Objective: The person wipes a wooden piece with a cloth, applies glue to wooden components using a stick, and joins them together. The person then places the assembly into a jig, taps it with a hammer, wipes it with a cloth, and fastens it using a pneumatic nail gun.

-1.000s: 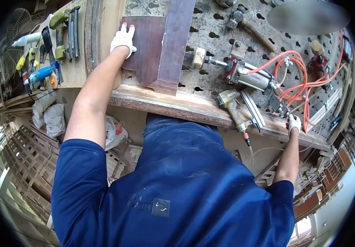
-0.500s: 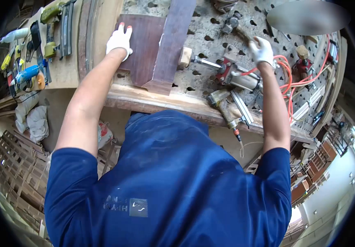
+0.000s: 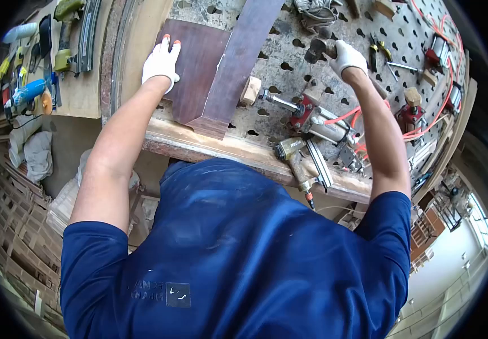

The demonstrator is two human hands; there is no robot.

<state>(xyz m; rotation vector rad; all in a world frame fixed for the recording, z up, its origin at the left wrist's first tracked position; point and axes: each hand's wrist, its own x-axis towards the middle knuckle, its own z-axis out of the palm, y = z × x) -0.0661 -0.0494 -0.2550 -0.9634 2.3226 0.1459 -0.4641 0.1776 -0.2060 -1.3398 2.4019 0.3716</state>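
Note:
My left hand (image 3: 161, 63), in a white glove with bare orange-red fingertips, lies flat with fingers stretched out on a dark brown wooden panel (image 3: 196, 68). A long dark wooden board (image 3: 244, 51) meets that panel's right edge at a mitred lower corner. My right hand (image 3: 348, 59), also gloved, is closed round the handle of a hammer (image 3: 315, 51), whose dark head points left over the metal bench. A wooden block (image 3: 250, 90) on the rod of a pneumatic cylinder (image 3: 327, 129) sits against or very near the board's right side.
A nail gun (image 3: 297, 158) lies at the front edge of the perforated metal bench (image 3: 289, 66). Orange air hoses (image 3: 410, 135) run on the right, near pliers (image 3: 380, 52) and a second clamp (image 3: 412, 110). Several hand tools, including a blue bottle-like tool (image 3: 30, 91), lie at left.
My right hand has reached the hammer's handle and closed on it, and the hammer has shifted slightly. My left hand stays on the panel. The camera view has turned a little.

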